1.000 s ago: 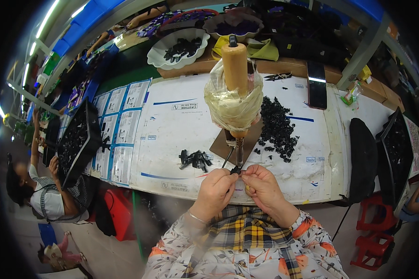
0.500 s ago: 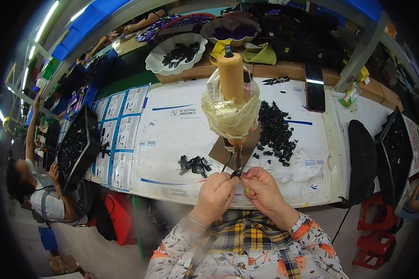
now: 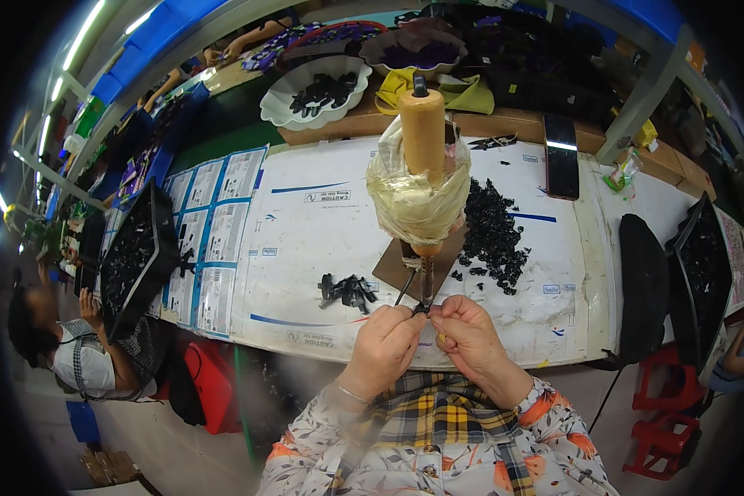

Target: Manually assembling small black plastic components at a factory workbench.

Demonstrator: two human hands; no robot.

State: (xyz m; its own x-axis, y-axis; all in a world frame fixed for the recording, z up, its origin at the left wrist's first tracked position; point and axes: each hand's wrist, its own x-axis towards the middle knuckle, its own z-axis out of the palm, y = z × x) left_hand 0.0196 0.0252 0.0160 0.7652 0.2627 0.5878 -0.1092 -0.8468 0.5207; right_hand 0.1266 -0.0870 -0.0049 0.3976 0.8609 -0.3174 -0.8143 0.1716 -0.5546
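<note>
Both my hands meet at the lower metal end of an upright tool with a wooden handle (image 3: 422, 136), its middle wrapped in pale plastic film (image 3: 415, 194). My left hand (image 3: 382, 343) pinches a small black part (image 3: 422, 309) just under the metal shaft (image 3: 426, 281). My right hand (image 3: 473, 337) is closed at the same part from the other side, with a bit of yellow showing at its fingers. Fingertips partly hide the piece. Left of the tool lies a small pile of black strips (image 3: 347, 291); a larger heap of small black pieces (image 3: 494, 236) spreads on its right.
A brown plate (image 3: 390, 263) lies under the tool. Cutters (image 3: 493, 142) and a phone (image 3: 560, 157) rest at the back right. A scalloped white bowl (image 3: 274, 109) of black parts stands behind. Black trays (image 3: 145, 256) flank the table. A person (image 3: 91, 347) sits at the left.
My hands stay nearly in place at the tool's end. The upright tool appears slightly farther right in the picture. The person at the left has lowered a raised arm.
</note>
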